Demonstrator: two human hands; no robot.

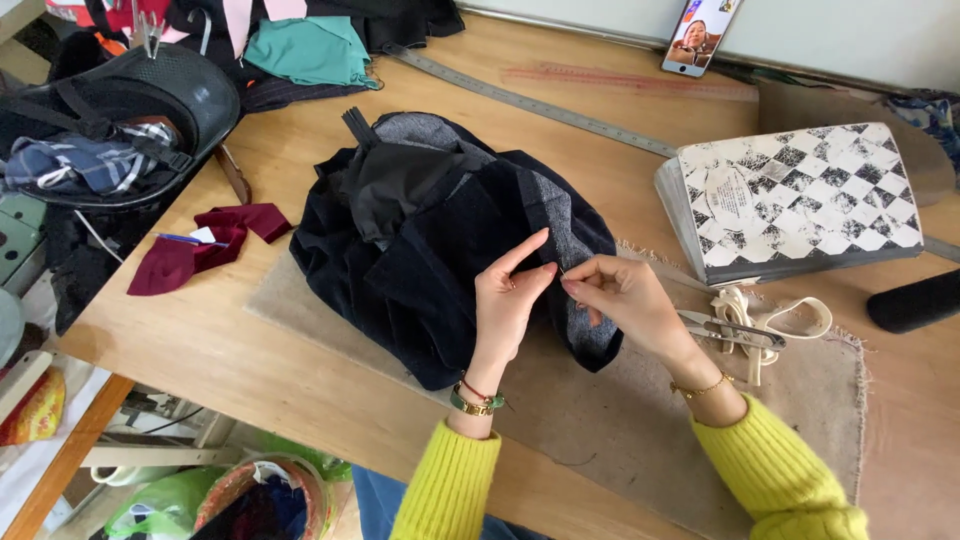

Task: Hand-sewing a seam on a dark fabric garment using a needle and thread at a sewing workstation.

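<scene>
A bundled dark navy garment with a grey lining lies on a beige felt mat on the wooden table. My left hand presses its fingertips on the garment's right edge, index finger raised. My right hand pinches a thin needle at that same edge, fingertips almost touching those of the left hand. Both arms wear yellow knit sleeves and bracelets.
Scissors with cloth-wrapped handles lie right of my right hand. A stack of fabric swatches with a black-and-white diamond cover sits at the right. A long metal ruler, a phone, maroon cloth pieces, teal cloth and a black basket are around.
</scene>
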